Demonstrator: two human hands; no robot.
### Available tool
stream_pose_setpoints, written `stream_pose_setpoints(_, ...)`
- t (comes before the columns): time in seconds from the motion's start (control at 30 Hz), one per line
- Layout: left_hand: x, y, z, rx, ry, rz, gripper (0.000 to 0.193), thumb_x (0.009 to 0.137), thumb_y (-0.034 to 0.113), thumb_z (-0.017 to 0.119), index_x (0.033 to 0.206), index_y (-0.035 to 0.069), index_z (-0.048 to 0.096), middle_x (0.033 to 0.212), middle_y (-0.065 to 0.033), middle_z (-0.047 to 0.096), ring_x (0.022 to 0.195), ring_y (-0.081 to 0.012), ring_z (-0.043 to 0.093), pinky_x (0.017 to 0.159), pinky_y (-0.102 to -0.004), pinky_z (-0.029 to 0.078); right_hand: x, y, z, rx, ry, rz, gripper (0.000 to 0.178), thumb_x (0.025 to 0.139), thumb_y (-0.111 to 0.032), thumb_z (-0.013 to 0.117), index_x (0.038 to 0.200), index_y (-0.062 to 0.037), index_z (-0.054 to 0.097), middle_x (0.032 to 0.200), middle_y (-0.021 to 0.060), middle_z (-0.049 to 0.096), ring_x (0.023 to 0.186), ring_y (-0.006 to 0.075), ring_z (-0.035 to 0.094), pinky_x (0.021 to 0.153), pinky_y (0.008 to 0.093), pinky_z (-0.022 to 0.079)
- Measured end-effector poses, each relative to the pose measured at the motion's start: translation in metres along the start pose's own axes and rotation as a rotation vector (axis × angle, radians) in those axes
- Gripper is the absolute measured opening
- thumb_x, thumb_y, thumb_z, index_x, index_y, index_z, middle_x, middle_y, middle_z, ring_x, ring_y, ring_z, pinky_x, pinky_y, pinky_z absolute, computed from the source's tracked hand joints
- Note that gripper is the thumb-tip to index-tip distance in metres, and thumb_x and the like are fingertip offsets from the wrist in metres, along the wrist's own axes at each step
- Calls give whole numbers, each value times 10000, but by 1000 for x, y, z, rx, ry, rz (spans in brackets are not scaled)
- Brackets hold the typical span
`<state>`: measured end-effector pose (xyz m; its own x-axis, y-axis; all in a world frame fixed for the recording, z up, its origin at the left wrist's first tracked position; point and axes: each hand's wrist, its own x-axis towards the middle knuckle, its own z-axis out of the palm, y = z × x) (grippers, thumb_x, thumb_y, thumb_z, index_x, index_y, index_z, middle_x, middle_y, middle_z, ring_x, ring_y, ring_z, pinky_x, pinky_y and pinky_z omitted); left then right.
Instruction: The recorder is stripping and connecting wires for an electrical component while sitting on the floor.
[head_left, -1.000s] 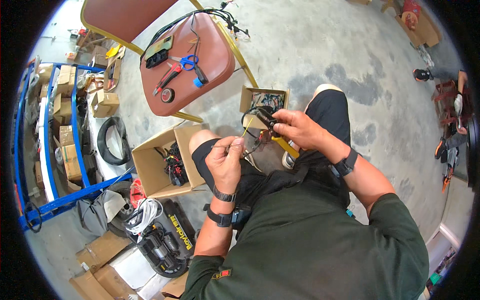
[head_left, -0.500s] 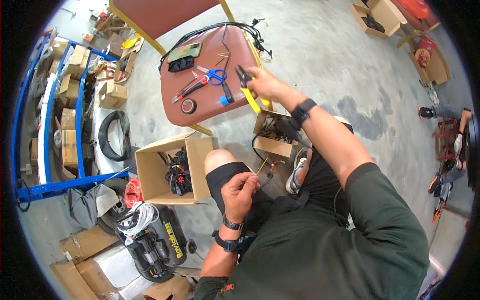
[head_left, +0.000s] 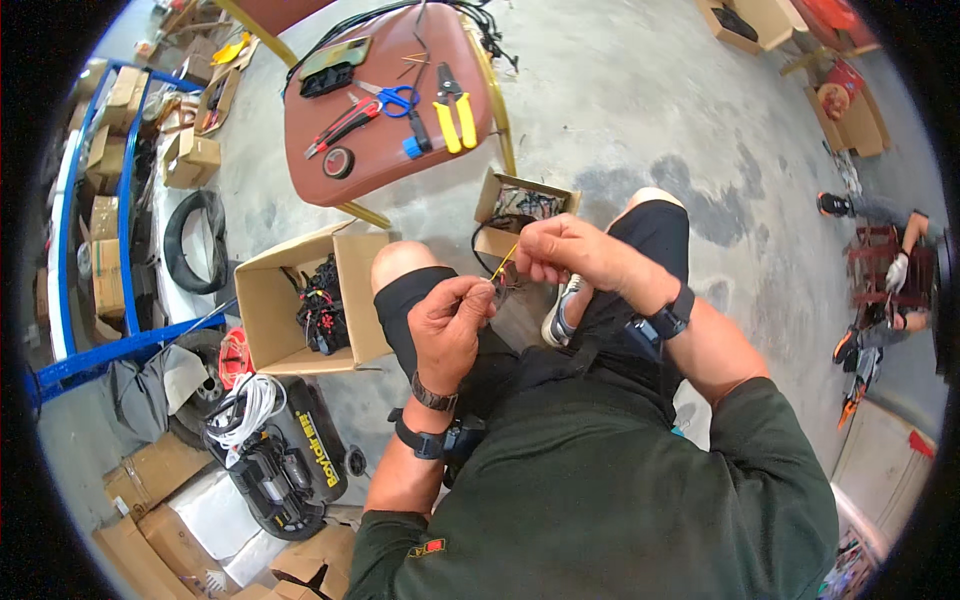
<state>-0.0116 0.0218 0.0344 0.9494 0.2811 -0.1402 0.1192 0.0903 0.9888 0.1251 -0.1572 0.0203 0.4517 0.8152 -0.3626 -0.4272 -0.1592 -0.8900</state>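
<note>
Over my lap, my left hand [head_left: 452, 318] is closed in a pinch, and what sits between its fingertips is too small to make out. Just to the right and a little farther off, my right hand [head_left: 568, 252] pinches a thin yellow wire [head_left: 506, 262], which runs down toward the left fingertips. A pair of wire strippers [head_left: 454, 118] with yellow handles lies on the red-brown chair seat [head_left: 385, 160]. Beside them are blue-handled scissors [head_left: 398, 100], a red utility knife [head_left: 342, 128], a roll of dark tape [head_left: 338, 162] and a black lead with a blue end [head_left: 416, 140].
An open carton [head_left: 262, 325] of dark wiring stands left of my knee. Beyond my hands is a smaller box [head_left: 498, 240] of parts. An air compressor [head_left: 290, 450] and blue shelving [head_left: 130, 210] are at left. Another person's gloved hand [head_left: 897, 272] shows at far right.
My right hand has set the wire strippers down on the chair seat and come back beside my left hand, where it now pinches the yellow wire. The view has shifted a little.
</note>
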Motion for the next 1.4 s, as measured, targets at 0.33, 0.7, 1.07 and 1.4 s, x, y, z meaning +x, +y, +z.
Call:
stream_pose_setpoints(0.33, -22, 9, 36, 93, -180, 64, 77, 886, 35, 673, 941, -17, 686, 777, -18, 670, 669, -61, 573, 593, -203, 459, -55, 15, 19, -69, 315, -354, 371, 957, -268, 577, 670, -33, 583, 561, -40, 505, 528, 39, 444, 473, 256, 365)
stream_pose_setpoints(0.7, -35, 13, 40, 312, -193, 155, 59, 872, 19, 679, 915, -18, 695, 770, -31, 690, 662, -58, 586, 596, -205, 465, -75, 24, 12, -601, 604, -646, 326, 864, -180, 603, 611, 7, 517, 558, 188, 490, 465, 290, 540, 475, 395, 413)
stream_pose_setpoints(1.07, -32, 22, 38, 391, -154, 90, 57, 867, 30, 685, 888, -21, 698, 712, -9, 668, 642, -47, 560, 586, -198, 450, -61, 25, 0, -843, 685, -745, 321, 854, -185, 603, 586, -31, 515, 580, 161, 554, 559, 364, 586, 506, 435, 450)
stream_pose_setpoints(1.4, -23, 19, 23, 148, -84, 122, 95, 899, 55, 657, 935, -28, 681, 728, -46, 649, 604, -90, 561, 552, -210, 432, -66, 34, -30, -185, 583, -440, 242, 922, -211, 591, 885, 7, 690, 751, 82, 667, 648, 136, 609, 604, 296, 493)
